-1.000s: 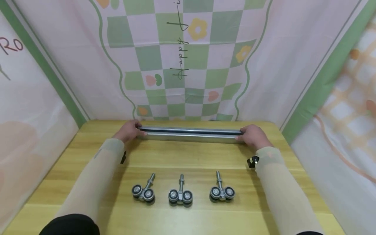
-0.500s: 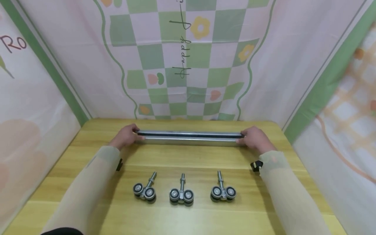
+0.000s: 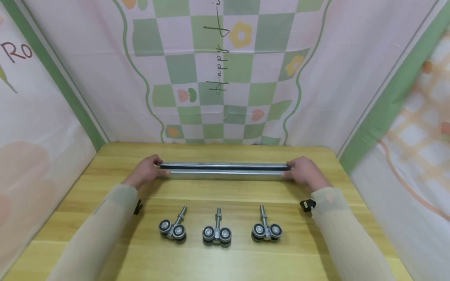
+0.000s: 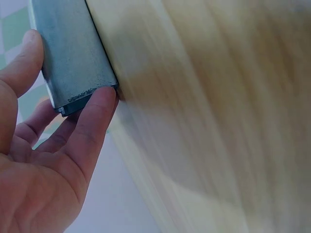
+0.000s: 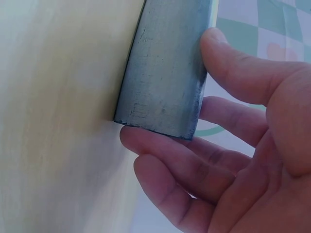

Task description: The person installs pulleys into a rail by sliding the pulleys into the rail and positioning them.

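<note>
Both arms are clothed in long, plain sleeves of pale cream-beige, the left sleeve point(image 3: 84, 234) and the right sleeve point(image 3: 355, 234) matching in colour. The fabric appears thin and smooth, and reaches the wrist. The left cuff point(image 3: 124, 192) and right cuff point(image 3: 328, 195) look slightly translucent; the right bears a faint pinkish patch point(image 3: 329, 200). A small black unit point(image 3: 308, 205) is fitted at the right wrist, angular, with a light detail at its edge. Its black counterpart point(image 3: 138, 207) at the left wrist is partly hidden by the sleeve. Left hand point(image 3: 145, 170) and right hand point(image 3: 305, 171) are bare.
</note>
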{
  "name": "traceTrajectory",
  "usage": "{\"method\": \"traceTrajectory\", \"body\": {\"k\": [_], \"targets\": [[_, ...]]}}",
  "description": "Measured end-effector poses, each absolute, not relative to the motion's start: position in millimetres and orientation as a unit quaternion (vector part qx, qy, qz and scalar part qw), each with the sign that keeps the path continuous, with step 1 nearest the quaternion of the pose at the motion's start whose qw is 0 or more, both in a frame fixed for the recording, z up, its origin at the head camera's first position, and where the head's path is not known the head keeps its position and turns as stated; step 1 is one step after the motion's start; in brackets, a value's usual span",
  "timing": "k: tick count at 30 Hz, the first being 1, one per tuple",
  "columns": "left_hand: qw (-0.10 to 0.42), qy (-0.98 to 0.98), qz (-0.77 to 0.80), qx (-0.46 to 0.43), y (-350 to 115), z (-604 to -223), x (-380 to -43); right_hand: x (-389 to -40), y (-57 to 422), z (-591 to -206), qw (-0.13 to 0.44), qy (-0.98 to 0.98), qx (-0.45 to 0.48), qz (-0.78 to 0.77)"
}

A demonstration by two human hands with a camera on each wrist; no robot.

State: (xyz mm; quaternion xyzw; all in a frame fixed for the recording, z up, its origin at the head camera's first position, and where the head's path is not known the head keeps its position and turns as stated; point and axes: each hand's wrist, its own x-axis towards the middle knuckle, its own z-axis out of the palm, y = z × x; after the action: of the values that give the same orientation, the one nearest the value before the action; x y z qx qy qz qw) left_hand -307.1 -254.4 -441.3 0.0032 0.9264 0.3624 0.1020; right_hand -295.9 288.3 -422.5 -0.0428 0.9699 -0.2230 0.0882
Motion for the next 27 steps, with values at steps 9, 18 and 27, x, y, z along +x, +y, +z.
{"method": "traceTrajectory", "body": {"k": [9,18,27], "targets": [[0.102,0.926,0.363,0.004,-257,-442,-296,-286,282,-420,0.085,0.974,-0.057,-0.200],[0.101,0.928,0.358,0.003,-258,-439,-286,-283,280,-422,0.081,0.977,-0.064,-0.189],[0.106,0.927,0.361,-0.006,-261,-440,-284,-278,277,-421,0.080,0.977,-0.065,-0.187]]}}
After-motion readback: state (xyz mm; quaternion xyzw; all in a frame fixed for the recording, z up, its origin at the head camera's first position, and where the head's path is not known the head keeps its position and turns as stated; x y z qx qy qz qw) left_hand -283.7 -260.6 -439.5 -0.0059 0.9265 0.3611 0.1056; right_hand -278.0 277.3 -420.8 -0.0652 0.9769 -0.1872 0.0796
